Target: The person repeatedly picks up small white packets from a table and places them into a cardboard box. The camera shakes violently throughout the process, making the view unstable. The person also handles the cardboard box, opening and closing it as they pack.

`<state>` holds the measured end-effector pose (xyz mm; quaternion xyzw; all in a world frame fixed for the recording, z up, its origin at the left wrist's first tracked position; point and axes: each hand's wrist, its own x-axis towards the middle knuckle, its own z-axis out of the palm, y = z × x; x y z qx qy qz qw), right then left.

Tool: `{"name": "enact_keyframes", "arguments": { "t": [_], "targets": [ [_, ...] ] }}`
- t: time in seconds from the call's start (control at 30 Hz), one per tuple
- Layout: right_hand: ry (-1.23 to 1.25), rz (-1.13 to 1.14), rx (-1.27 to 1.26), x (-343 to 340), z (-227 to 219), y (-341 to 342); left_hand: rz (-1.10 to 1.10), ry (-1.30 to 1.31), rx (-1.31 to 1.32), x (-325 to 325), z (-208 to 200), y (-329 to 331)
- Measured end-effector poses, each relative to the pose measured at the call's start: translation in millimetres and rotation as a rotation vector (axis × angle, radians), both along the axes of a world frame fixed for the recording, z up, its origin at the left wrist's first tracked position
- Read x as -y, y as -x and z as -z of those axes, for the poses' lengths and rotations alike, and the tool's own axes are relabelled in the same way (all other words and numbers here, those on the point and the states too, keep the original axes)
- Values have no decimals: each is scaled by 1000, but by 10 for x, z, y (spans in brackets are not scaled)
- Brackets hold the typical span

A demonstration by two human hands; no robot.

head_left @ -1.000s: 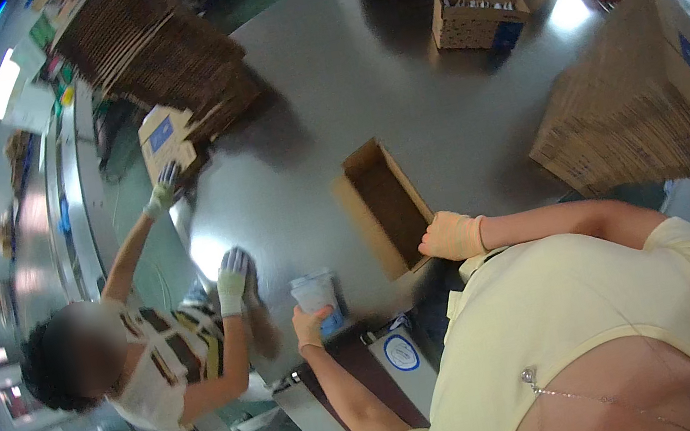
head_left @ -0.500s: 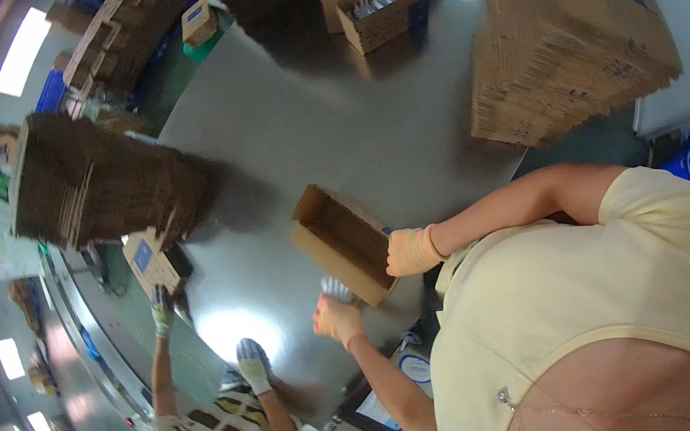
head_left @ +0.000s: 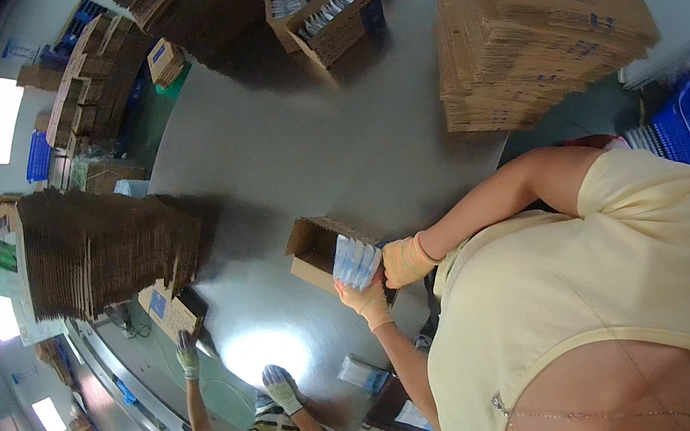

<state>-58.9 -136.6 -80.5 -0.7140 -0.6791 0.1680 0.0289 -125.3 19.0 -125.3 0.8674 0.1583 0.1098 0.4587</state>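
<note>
Grasping a bundle of white-and-blue packets (head_left: 356, 261) in the left hand (head_left: 365, 302), over the near end of an open brown carton (head_left: 310, 244) on the counter (head_left: 288, 152). Clasping the carton's right edge with the right hand (head_left: 407, 261), just beside the packets.

A tall cardboard stack (head_left: 529, 26) stands on the metal table (head_left: 306, 148); farther right is a blue basket (head_left: 688, 127) (apparently plastic).
</note>
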Motion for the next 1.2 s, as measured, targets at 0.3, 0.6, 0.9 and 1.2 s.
{"name": "enact_keyframes", "arguments": {
  "t": [0.3,0.6,0.9,1.2],
  "targets": [
    [110,89,-131,-118,117,90,210,-377,-93,-228,-177,218],
    [100,134,-135,-27,338,92,62,-832,-463,105,-791,-645],
    [140,64,76,-19,-40,112,379,-225,-641,162,-96,-543],
    [221,69,76,-96,-100,116,-412,44,222,386,-416,631]
  ]
}}
